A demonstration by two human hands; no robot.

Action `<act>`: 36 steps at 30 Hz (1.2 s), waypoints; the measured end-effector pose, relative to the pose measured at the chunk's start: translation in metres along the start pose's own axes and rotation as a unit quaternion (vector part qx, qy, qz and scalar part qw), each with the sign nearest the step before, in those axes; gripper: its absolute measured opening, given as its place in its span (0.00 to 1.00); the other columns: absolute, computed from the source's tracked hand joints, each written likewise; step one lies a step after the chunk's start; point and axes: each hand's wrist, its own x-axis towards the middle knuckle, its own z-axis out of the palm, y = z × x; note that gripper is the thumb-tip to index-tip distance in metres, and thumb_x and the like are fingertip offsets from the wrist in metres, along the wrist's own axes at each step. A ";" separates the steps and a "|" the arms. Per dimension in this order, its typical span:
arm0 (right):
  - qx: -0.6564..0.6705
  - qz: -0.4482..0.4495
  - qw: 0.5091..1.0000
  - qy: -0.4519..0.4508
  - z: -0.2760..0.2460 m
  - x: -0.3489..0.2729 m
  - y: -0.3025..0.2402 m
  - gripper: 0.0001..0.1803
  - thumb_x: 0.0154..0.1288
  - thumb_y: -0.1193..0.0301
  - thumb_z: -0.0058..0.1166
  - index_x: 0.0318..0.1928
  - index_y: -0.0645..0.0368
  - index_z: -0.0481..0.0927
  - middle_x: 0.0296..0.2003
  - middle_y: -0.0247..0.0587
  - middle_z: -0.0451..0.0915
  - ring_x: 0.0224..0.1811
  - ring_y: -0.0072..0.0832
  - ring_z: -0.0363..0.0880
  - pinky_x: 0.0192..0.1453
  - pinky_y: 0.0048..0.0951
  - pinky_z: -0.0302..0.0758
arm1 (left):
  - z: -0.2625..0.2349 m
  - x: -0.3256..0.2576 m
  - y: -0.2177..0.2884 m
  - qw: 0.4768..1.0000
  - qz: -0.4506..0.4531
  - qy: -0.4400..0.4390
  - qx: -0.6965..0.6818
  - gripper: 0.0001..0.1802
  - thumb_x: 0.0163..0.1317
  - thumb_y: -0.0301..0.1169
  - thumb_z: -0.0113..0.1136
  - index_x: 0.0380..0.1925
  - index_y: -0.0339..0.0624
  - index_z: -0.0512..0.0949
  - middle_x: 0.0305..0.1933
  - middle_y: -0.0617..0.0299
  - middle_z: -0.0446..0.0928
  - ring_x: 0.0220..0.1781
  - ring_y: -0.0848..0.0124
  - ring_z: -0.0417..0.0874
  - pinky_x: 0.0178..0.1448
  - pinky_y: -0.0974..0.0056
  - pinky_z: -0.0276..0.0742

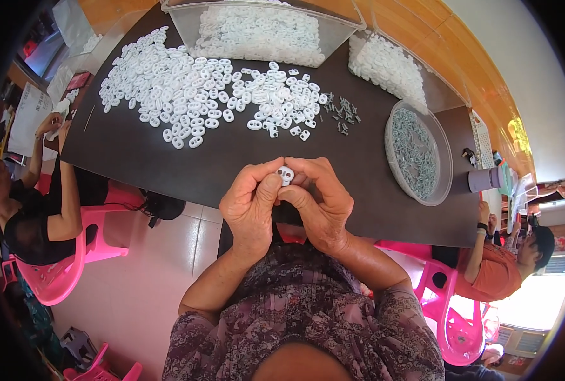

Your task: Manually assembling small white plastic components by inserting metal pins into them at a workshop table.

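Note:
Between my fingertips, over the near edge of the dark table, is a small white plastic piece with two holes [285,173]. My left hand [252,200] pinches it from one side with thumb and forefinger. From the other side my right hand [319,200] grips it, thumb and forefinger closed on it. Beyond my hands lies a wide heap of white oval two-holed pieces [174,89]. Beside it is a smaller pile of similar white pieces [283,98]. Several small metal screws [343,113] lie loose to the right of that pile.
At the back stand a clear bin of white pieces [257,35] and a second clear bin [390,66]. A round clear tub [449,171] of screws sits right, near a purple-grey cup [482,180]. Other people sit on pink chairs at left [60,273] and right [450,311].

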 end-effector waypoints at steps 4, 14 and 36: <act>-0.051 -0.045 0.998 -0.001 -0.001 0.003 -0.002 0.16 0.56 0.87 0.53 0.47 0.68 0.75 0.38 0.39 0.71 0.32 0.19 0.74 0.36 0.19 0.73 | -0.002 -0.001 -0.004 0.999 0.028 -0.022 -0.017 0.11 0.65 0.27 0.53 0.44 0.32 0.76 0.32 0.67 0.72 0.28 0.83 0.69 0.31 0.78 0.67; -0.156 -0.137 0.978 0.035 0.007 0.003 -0.005 0.13 0.59 0.80 0.55 0.45 0.66 0.76 0.39 0.44 0.75 0.33 0.26 0.72 0.35 0.23 0.71 | 0.006 -0.007 -0.005 0.994 0.100 0.019 0.033 0.11 0.66 0.27 0.51 0.44 0.32 0.76 0.34 0.66 0.70 0.30 0.82 0.69 0.34 0.77 0.67; -0.193 -0.233 0.951 0.055 0.009 0.004 -0.006 0.10 0.59 0.79 0.54 0.42 0.65 0.74 0.33 0.45 0.76 0.29 0.34 0.71 0.32 0.29 0.69 | 0.010 -0.014 -0.012 0.979 0.175 0.051 0.094 0.10 0.67 0.28 0.49 0.40 0.32 0.75 0.28 0.65 0.70 0.26 0.79 0.67 0.29 0.75 0.64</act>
